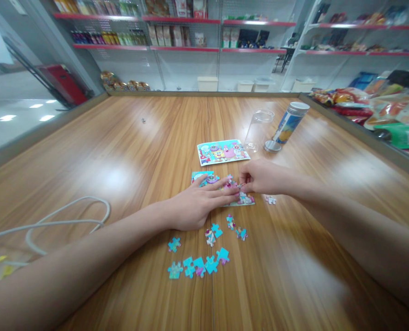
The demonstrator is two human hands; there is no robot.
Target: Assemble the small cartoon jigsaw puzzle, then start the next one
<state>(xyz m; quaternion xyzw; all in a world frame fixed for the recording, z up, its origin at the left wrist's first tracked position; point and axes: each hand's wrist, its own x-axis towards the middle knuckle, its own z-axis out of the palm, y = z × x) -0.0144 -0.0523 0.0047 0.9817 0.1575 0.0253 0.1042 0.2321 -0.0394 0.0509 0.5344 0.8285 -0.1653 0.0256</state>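
Observation:
A partly joined jigsaw puzzle (246,200) lies on the wooden table, much of it hidden under my left hand (194,202). That hand rests flat over the pieces with its fingers stretched out. At the puzzle's right edge, my right hand (259,177) pinches a small puzzle piece (241,185), mostly covered by the fingertips. One loose piece (270,200) lies just right of the puzzle. Nearer me are several scattered blue pieces (211,264). A picture card (221,153) with cartoon figures lies right behind the puzzle.
A clear plastic jar (258,128) and a blue can with a white lid (290,122) stand behind my right hand, a metal lid (272,146) beside them. White cable (70,225) loops at left. Snack packets (352,103) lie beyond the right edge; stocked shelves (180,20) stand behind.

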